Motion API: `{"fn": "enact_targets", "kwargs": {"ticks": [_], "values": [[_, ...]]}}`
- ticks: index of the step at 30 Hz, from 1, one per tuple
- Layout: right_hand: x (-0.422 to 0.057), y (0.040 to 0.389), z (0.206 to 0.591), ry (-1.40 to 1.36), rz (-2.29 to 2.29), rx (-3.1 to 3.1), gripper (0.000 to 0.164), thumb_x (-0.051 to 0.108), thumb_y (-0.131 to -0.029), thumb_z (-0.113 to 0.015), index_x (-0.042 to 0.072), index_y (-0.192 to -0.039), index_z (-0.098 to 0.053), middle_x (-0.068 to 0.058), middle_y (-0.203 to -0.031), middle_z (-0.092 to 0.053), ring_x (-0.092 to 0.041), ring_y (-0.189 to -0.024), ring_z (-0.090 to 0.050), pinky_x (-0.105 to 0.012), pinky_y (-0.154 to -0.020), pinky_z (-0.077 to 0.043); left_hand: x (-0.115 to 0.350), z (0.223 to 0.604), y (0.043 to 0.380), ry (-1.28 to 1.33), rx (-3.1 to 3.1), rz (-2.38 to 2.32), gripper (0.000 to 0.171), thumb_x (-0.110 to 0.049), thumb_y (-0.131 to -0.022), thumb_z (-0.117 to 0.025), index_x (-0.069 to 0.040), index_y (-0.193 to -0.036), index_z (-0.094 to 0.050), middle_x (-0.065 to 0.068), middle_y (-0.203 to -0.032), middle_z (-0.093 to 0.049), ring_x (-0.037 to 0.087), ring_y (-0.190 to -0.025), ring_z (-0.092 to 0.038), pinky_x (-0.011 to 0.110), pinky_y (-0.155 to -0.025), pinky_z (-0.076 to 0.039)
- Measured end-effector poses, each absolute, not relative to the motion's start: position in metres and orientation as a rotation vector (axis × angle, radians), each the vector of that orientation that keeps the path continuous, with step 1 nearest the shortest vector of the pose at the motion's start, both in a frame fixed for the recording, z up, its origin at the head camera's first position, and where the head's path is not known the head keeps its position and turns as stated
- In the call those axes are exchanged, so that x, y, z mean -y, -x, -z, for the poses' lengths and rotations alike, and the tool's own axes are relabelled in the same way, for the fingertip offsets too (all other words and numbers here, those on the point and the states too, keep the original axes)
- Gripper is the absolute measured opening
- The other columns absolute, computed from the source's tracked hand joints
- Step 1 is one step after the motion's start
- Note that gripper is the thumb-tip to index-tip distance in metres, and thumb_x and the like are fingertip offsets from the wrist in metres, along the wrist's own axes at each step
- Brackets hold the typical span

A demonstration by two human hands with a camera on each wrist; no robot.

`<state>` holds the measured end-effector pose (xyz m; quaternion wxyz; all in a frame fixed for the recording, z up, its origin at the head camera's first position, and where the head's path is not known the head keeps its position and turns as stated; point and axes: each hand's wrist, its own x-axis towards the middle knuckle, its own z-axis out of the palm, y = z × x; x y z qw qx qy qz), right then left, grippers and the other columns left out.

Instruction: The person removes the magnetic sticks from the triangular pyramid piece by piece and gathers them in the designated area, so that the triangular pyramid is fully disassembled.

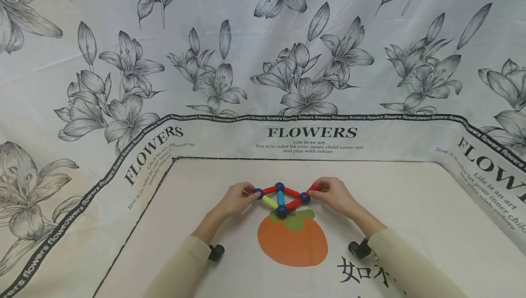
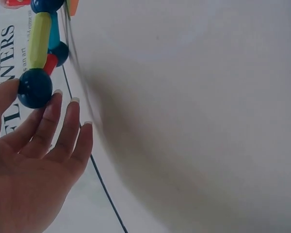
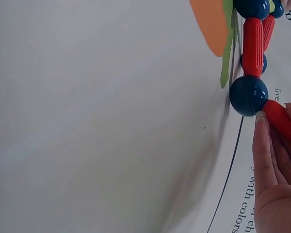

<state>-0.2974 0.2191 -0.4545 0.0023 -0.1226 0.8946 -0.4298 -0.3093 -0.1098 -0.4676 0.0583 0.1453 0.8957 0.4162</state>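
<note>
A flat diamond of building rods and several dark blue balls lies over the table in the head view. A yellow-green rod [image 1: 270, 202], a light blue rod [image 1: 281, 197] across the middle and red rods [image 1: 293, 204] link the balls. My left hand [image 1: 237, 199] pinches the left corner ball [image 2: 35, 88] between thumb and fingers. On the other side my right hand [image 1: 334, 196] pinches another red rod [image 3: 282, 121], whose end meets the right corner ball [image 3: 249, 95]. The near ball [image 1: 281, 211] overlaps the printed persimmon's leaves.
The pale table cloth [image 1: 213, 175] carries a printed orange persimmon [image 1: 292, 242] and black characters [image 1: 355, 269]. Behind and at the sides rises a white flower-printed curtain [image 1: 230, 138]. A small black wrist device [image 1: 360, 248] sits at the right cuff.
</note>
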Motion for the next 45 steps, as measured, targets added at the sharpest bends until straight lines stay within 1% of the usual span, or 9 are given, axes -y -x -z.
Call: {"fn": "enact_targets", "kwargs": {"ticks": [5,9,14,20,23,27,32,39,45], "values": [[-0.222,0.298,0.454,0.384,1.337,-2.814,0.016,0.018,-0.093,-0.076,0.007,-0.104,-0.074,-0.005,-0.100,-0.075,-0.023,-0.098,-0.071,-0.041,-0.089,-0.057,0.111,0.466,0.306,-0.428,-2.688,-1.219,0.034,-0.033,-0.100,-0.068,-0.006,-0.119,-0.067,0.005,-0.107,-0.067,0.023,-0.101,-0.060,0.035,-0.084,-0.057],[-0.224,0.297,0.456,0.406,1.333,-2.805,0.018,0.018,-0.093,-0.076,0.005,-0.104,-0.074,-0.005,-0.101,-0.074,-0.024,-0.098,-0.070,-0.043,-0.090,-0.057,0.111,0.467,0.303,-0.400,-2.672,-1.196,0.035,-0.034,-0.099,-0.068,-0.006,-0.120,-0.066,0.005,-0.104,-0.066,0.021,-0.097,-0.058,0.033,-0.082,-0.056],[-0.227,0.296,0.457,0.407,1.330,-2.787,0.019,0.019,-0.093,-0.076,0.005,-0.105,-0.074,-0.004,-0.099,-0.073,-0.024,-0.098,-0.070,-0.043,-0.089,-0.057,0.111,0.468,0.300,-0.403,-2.660,-1.182,0.035,-0.033,-0.100,-0.068,-0.005,-0.120,-0.065,0.004,-0.101,-0.065,0.020,-0.093,-0.058,0.032,-0.079,-0.056],[-0.231,0.295,0.458,0.415,1.284,-2.793,0.019,0.019,-0.093,-0.076,0.006,-0.106,-0.074,-0.004,-0.101,-0.073,-0.026,-0.103,-0.069,-0.045,-0.093,-0.056,0.112,0.470,0.298,-0.426,-2.648,-1.164,0.036,-0.033,-0.100,-0.067,-0.003,-0.120,-0.065,0.004,-0.098,-0.064,0.019,-0.088,-0.059,0.031,-0.076,-0.055],[-0.233,0.295,0.458,0.417,1.271,-2.788,0.019,0.019,-0.093,-0.076,0.006,-0.107,-0.074,-0.004,-0.100,-0.072,-0.025,-0.101,-0.069,-0.044,-0.091,-0.056,0.113,0.469,0.298,-0.428,-2.644,-1.155,0.036,-0.032,-0.100,-0.067,-0.003,-0.120,-0.065,0.004,-0.098,-0.065,0.019,-0.088,-0.059,0.032,-0.077,-0.055],[-0.236,0.295,0.456,0.431,1.266,-2.776,0.020,0.020,-0.093,-0.076,0.006,-0.107,-0.074,-0.003,-0.099,-0.073,-0.024,-0.100,-0.069,-0.042,-0.089,-0.055,0.112,0.468,0.299,-0.397,-2.645,-1.140,0.036,-0.034,-0.101,-0.066,-0.004,-0.121,-0.065,0.004,-0.100,-0.065,0.019,-0.091,-0.059,0.034,-0.083,-0.056],[-0.239,0.297,0.456,0.473,1.268,-2.763,0.021,0.020,-0.093,-0.076,0.006,-0.108,-0.075,-0.003,-0.098,-0.073,-0.024,-0.100,-0.069,-0.042,-0.089,-0.055,0.111,0.468,0.300,-0.390,-2.654,-1.119,0.037,-0.035,-0.100,-0.067,-0.005,-0.122,-0.066,0.004,-0.102,-0.065,0.020,-0.095,-0.059,0.037,-0.089,-0.056],[-0.243,0.298,0.458,0.452,1.281,-2.731,0.020,0.022,-0.092,-0.077,0.007,-0.107,-0.076,-0.003,-0.094,-0.073,-0.019,-0.089,-0.066,-0.033,-0.080,-0.053,0.112,0.467,0.298,-0.400,-2.663,-1.109,0.036,-0.033,-0.100,-0.067,-0.004,-0.121,-0.066,0.004,-0.098,-0.063,0.020,-0.093,-0.057,0.035,-0.086,-0.054],[-0.243,0.295,0.456,0.448,1.277,-2.716,0.020,0.021,-0.093,-0.076,0.007,-0.107,-0.076,-0.004,-0.095,-0.073,-0.018,-0.088,-0.065,-0.030,-0.079,-0.054,0.112,0.468,0.298,-0.383,-2.663,-1.104,0.036,-0.034,-0.100,-0.067,-0.005,-0.122,-0.067,0.004,-0.098,-0.062,0.021,-0.094,-0.056,0.036,-0.086,-0.053]]}}
